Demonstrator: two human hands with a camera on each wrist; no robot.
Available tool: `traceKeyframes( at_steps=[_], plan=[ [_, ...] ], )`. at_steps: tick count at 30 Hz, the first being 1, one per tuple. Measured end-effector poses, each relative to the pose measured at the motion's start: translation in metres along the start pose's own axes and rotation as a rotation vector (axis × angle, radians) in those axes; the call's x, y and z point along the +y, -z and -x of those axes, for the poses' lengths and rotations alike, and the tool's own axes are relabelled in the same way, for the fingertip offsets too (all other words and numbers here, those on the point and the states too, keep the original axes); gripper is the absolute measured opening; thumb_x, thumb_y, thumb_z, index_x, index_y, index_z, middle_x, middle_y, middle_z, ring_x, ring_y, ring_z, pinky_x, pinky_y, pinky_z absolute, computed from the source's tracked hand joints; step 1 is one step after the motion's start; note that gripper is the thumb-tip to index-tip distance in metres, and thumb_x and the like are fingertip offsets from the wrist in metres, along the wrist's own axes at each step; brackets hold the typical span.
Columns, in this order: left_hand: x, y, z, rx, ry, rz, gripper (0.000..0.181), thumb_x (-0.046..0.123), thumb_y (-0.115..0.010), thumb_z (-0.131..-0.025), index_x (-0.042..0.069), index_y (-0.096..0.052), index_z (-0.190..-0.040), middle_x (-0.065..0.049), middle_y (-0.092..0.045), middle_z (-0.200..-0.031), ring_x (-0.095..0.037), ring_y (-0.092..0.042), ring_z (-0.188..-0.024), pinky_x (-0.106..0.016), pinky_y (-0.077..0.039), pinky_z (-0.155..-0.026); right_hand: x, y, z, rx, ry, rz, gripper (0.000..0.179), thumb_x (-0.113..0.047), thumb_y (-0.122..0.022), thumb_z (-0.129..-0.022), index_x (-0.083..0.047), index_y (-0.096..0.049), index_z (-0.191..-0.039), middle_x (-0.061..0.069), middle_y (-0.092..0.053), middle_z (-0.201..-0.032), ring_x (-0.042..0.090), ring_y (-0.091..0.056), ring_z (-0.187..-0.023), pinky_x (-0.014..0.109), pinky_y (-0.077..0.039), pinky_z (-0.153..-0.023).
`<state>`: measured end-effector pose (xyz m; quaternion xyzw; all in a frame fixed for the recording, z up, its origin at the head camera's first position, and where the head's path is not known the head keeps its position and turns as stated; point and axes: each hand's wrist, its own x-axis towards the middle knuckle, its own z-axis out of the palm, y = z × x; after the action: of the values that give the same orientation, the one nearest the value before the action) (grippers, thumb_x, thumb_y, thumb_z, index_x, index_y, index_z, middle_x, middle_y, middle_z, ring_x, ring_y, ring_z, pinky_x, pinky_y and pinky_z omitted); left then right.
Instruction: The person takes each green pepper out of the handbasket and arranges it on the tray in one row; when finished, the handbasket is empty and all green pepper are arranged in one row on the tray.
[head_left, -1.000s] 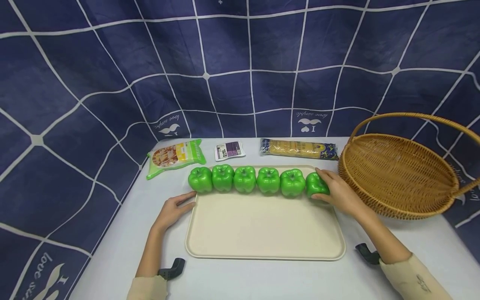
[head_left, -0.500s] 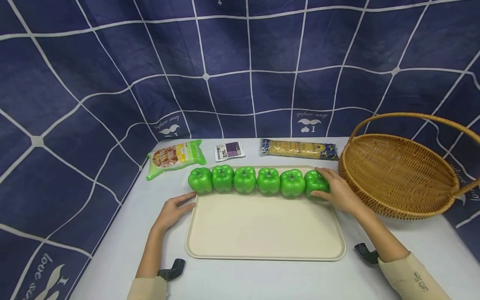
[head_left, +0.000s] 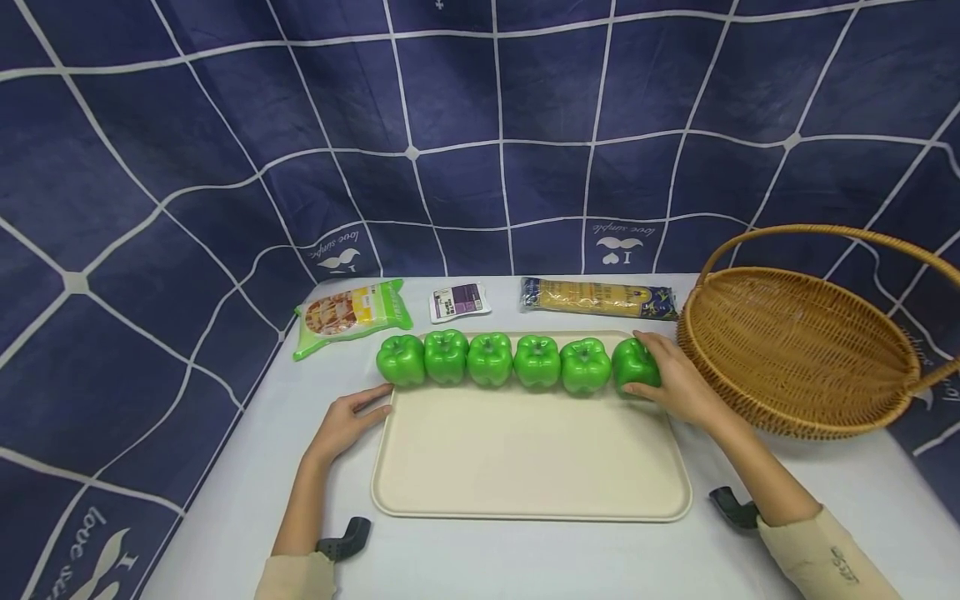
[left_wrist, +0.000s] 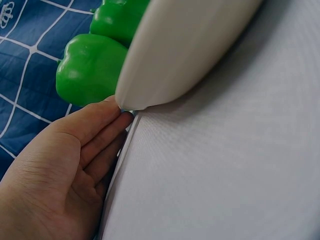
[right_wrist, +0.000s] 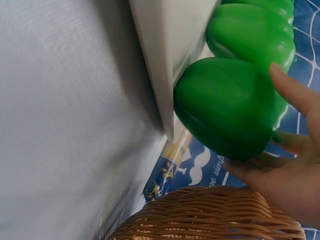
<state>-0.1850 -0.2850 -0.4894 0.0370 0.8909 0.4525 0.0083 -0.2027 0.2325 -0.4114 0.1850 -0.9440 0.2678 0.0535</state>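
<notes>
Several green bell peppers (head_left: pixel 537 361) stand in a row along the far side of a cream tray (head_left: pixel 525 458). My right hand (head_left: pixel 678 383) holds the bell pepper at the row's right end (head_left: pixel 632 365), thumb on its near side and fingers behind it. The right wrist view shows that same pepper (right_wrist: pixel 225 107) between thumb and fingers, near the tray's edge. At the tray's left edge is my left hand (head_left: pixel 347 425), its fairly straight fingers touching the rim near the leftmost pepper (left_wrist: pixel 90 70). Its fingertips meet the tray's corner in the left wrist view.
A wicker basket (head_left: pixel 795 350) with a tall handle stands close by my right hand. Behind the tray lie a green food bag (head_left: pixel 352 312), a small white-and-purple packet (head_left: pixel 459 301) and a long pasta packet (head_left: pixel 597 298). A blue checked curtain hangs behind.
The rightmost bell pepper has turned and shifted slightly in my right hand, with its top now less tipped over. My left hand and the tray have stayed in place.
</notes>
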Motion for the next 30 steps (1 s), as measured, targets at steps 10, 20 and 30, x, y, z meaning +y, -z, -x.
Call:
traceKeyframes(
  at_steps=[10, 20, 30],
  plan=[
    [-0.0014, -0.0012, 0.0002, -0.004, 0.008, -0.005, 0.048, 0.042, -0.067, -0.082, 0.019, -0.059, -0.124, 0.0, -0.057, -0.126, -0.027, -0.044, -0.125, -0.052, -0.031, -0.104, 0.0017, -0.0025, 0.0009, 0.019, 0.005, -0.012, 0.08, -0.018, -0.076, -0.077, 0.004, -0.03, -0.139, 0.03, -0.036, -0.132, 0.049, -0.038, -0.117, 0.064, -0.032, -0.096],
    [0.001, -0.0004, -0.0001, -0.003, 0.003, 0.0, 0.05, 0.044, -0.067, -0.081, 0.019, -0.059, -0.124, 0.0, -0.057, -0.127, -0.026, -0.044, -0.125, -0.052, -0.031, -0.104, 0.0024, -0.0033, -0.0013, 0.02, 0.008, -0.01, 0.081, -0.019, -0.076, -0.076, 0.004, -0.03, -0.139, 0.029, -0.038, -0.13, 0.048, -0.039, -0.117, 0.063, -0.032, -0.097],
    [0.0004, 0.0003, 0.0003, -0.004, -0.001, 0.002, 0.049, 0.043, -0.067, -0.082, 0.019, -0.059, -0.124, 0.0, -0.057, -0.126, -0.026, -0.044, -0.124, -0.052, -0.031, -0.104, 0.0007, -0.0026, -0.002, -0.002, 0.009, -0.008, 0.083, -0.02, -0.077, -0.075, 0.005, -0.03, -0.139, 0.03, -0.036, -0.133, 0.047, -0.036, -0.12, 0.063, -0.029, -0.099]
  ],
)
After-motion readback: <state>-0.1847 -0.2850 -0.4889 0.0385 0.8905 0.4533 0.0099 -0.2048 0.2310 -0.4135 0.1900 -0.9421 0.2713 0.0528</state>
